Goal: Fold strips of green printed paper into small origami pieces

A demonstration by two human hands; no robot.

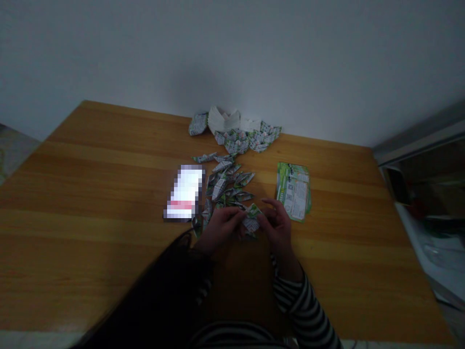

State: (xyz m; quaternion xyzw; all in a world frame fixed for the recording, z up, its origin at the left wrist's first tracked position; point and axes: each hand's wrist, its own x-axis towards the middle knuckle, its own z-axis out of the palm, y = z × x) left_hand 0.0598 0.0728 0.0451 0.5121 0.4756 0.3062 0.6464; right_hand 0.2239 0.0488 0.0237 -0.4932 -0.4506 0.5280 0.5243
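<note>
Between my two hands is a folded paper piece (252, 222), printed green and white, held above the near end of a paper pile. My left hand (224, 224) pinches its left side with thumb and fingers. On the other side my right hand (276, 222) grips the right edge, thumb in front, with one finger raised. Just beyond my hands lies a loose pile of folded paper pieces (220, 186) with the same print. To the right rests a stack of flat printed leaflets (295, 191), green and white, slightly fanned.
A lit phone (185, 191), its screen blurred, lies left of the pile. Against the wall stand interlocked folded-paper assemblies (236, 138), partly white. The wooden table (109, 203) meets the wall behind. Past its right edge is a shelf with a dark phone (398, 185).
</note>
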